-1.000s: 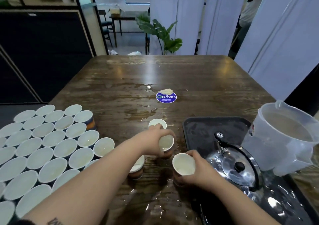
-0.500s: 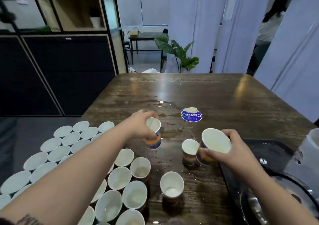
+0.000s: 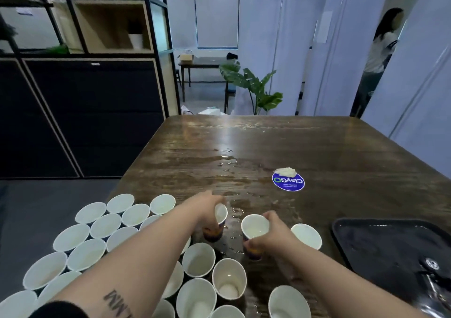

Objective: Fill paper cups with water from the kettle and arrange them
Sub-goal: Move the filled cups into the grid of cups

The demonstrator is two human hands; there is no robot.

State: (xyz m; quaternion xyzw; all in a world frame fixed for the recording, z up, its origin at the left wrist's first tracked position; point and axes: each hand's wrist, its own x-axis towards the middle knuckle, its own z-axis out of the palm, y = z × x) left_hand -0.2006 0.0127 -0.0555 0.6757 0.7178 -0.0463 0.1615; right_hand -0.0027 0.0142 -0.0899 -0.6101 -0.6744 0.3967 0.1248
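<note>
My left hand grips a paper cup by its rim, at the far right edge of the cup cluster. A second paper cup stands a little to the right on the wet wood, held at its side by my right hand. Two more single cups sit apart: one behind my right hand, one by my right forearm. Only a shiny part of the kettle shows at the lower right edge, on the black tray.
The dark wooden table carries spilled water in its middle, a round blue sticker and a pale scrap beside it. A black cabinet and shelving stand to the left. A person stands far right behind white panels.
The view swung left and up, so the kettle and jug left the frame. Both hands carried their cups left and down; each cup now sits low by the cluster.
</note>
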